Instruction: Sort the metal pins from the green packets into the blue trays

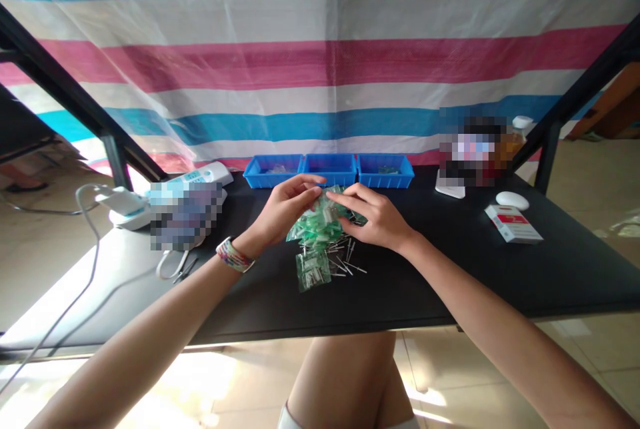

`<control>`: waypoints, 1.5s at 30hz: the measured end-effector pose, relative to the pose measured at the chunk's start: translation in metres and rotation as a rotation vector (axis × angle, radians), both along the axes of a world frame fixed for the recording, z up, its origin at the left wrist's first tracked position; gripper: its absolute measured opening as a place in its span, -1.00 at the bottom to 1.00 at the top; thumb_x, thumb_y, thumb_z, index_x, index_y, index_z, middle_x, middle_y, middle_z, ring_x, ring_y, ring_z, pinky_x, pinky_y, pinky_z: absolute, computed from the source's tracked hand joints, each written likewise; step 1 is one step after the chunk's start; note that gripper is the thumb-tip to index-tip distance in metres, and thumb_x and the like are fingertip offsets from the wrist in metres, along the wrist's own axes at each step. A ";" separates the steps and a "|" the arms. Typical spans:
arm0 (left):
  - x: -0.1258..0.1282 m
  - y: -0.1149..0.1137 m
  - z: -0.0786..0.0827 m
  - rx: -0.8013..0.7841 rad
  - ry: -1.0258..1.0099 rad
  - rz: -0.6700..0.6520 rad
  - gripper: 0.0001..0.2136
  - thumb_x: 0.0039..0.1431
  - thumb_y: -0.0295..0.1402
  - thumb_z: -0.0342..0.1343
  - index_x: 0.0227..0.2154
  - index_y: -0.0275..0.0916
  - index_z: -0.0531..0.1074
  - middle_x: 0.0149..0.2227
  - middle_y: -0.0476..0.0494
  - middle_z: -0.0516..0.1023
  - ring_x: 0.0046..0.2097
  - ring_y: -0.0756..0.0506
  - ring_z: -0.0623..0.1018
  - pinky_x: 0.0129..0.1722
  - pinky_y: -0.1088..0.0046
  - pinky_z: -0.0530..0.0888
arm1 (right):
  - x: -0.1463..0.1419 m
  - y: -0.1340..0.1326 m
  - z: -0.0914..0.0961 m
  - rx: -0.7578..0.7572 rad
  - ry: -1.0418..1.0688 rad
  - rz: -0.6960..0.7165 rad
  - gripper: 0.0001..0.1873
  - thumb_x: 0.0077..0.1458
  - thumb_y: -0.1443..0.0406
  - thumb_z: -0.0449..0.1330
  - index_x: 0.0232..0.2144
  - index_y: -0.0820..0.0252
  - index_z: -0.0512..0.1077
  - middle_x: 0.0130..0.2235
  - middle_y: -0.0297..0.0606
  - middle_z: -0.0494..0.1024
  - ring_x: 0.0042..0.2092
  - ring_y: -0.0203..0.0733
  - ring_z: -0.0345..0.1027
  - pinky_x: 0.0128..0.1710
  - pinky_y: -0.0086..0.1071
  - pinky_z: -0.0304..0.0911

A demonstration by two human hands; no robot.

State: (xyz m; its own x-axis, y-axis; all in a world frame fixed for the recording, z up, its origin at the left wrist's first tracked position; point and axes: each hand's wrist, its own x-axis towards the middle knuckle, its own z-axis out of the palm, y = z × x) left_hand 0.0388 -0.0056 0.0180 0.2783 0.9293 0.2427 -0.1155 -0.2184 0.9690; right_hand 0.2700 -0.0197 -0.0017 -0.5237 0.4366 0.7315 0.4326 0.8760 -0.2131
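My left hand [287, 208], with a woven band at the wrist, has its thumb and fingers closed at the left edge of a small clear plastic bag [333, 197]. My right hand [373, 214] pinches the bag from the other side, fingers bent. The bag's contents are too small to make out. Below both hands lies a heap of green plastic pieces [313, 232], partly covered by the hands. Loose thin silver pins like blind rivets [349, 264] are scattered beside the heap. In front of it lies a filled green-tinted packet [313, 270].
Three joined blue bins [330, 179] stand behind the hands, small items in the outer ones. A white power strip [200, 179], charger [120, 201] and cable are left. At right are a red-white box [513, 224], a white oval object [513, 200] and a bottle [520, 132].
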 end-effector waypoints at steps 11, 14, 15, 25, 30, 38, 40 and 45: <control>-0.009 -0.008 -0.007 0.793 0.687 0.184 -0.62 0.41 -0.34 0.11 0.24 -0.08 0.44 0.14 -0.27 0.50 0.09 -0.19 0.56 0.16 0.12 0.53 | -0.015 -0.002 0.000 -0.856 0.550 0.026 -0.36 0.23 -0.27 0.13 -0.55 0.11 0.34 -0.64 -0.46 0.16 -0.59 -0.33 0.02 -0.57 -0.40 -0.03; -0.011 -0.012 -0.002 0.942 0.827 0.130 -0.62 0.40 -0.37 0.12 0.23 0.02 0.47 0.25 -0.25 0.45 0.26 -0.27 0.45 0.27 0.01 0.45 | -0.016 -0.001 0.003 -1.010 0.619 0.137 -0.35 0.12 -0.32 0.21 -0.52 0.10 0.38 -0.67 -0.51 0.14 -0.63 -0.35 -0.04 -0.60 -0.41 -0.09; -0.011 -0.013 -0.002 0.962 0.834 0.113 -0.63 0.41 -0.37 0.13 0.22 0.02 0.48 0.25 -0.24 0.47 0.27 -0.28 0.44 0.28 -0.01 0.43 | -0.016 -0.001 0.005 -1.029 0.626 0.164 -0.36 0.10 -0.31 0.24 -0.53 0.10 0.37 -0.67 -0.51 0.13 -0.63 -0.36 -0.04 -0.60 -0.41 -0.09; -0.003 -0.010 -0.012 0.603 0.518 0.228 -0.73 0.41 -0.17 0.17 0.01 -0.19 0.55 -0.14 -0.18 0.66 -0.12 -0.14 0.62 -0.13 0.34 0.54 | -0.010 -0.009 0.002 -0.522 0.416 -0.074 -0.61 0.40 0.08 0.08 -0.38 0.13 0.51 -0.48 -0.32 0.39 -0.46 -0.23 0.27 -0.42 -0.32 0.29; -0.001 -0.006 -0.007 0.306 0.279 0.113 -0.54 0.33 -0.07 0.25 0.17 -0.20 0.45 -0.46 -0.01 0.50 -0.44 -0.03 0.49 -0.47 0.47 0.39 | -0.007 -0.010 0.006 -0.016 0.108 -0.092 -0.45 0.28 0.36 0.20 0.29 -0.07 0.40 0.23 -0.10 0.47 0.14 0.04 0.46 0.16 -0.06 0.44; 0.002 -0.010 -0.007 0.192 0.267 -0.035 -0.43 0.39 -0.02 0.15 0.31 -0.24 0.36 -0.39 -0.09 0.62 -0.34 -0.14 0.62 -0.35 0.39 0.50 | -0.010 -0.009 0.001 -0.023 0.037 -0.011 -0.49 0.38 0.38 0.11 0.31 -0.03 0.42 0.11 -0.18 0.64 0.18 0.01 0.50 0.22 0.01 0.44; 0.002 -0.011 -0.008 0.230 0.304 -0.030 -0.45 0.45 -0.05 0.07 0.34 -0.26 0.32 -0.33 -0.14 0.67 -0.21 -0.18 0.66 -0.18 0.32 0.54 | -0.011 -0.007 -0.001 -0.128 0.155 -0.061 -0.58 0.39 0.33 0.12 0.22 -0.01 0.51 0.02 -0.18 0.69 0.03 -0.02 0.60 0.12 -0.08 0.50; -0.007 -0.007 -0.004 0.405 0.487 0.055 -0.61 0.40 -0.16 0.10 0.17 -0.23 0.47 -0.23 -0.16 0.67 -0.16 -0.18 0.63 -0.06 0.26 0.52 | 0.010 0.020 0.000 -0.396 0.586 -0.276 -0.66 0.35 0.14 0.19 0.08 0.07 0.59 -0.03 -0.18 0.71 -0.09 -0.05 0.64 -0.09 -0.22 0.58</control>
State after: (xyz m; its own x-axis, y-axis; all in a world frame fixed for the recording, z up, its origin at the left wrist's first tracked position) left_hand 0.0316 -0.0124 0.0137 0.4003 0.8062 0.4356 0.3393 -0.5720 0.7468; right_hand 0.2802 0.0000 -0.0020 0.0689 0.7833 0.6178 0.3440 0.5626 -0.7517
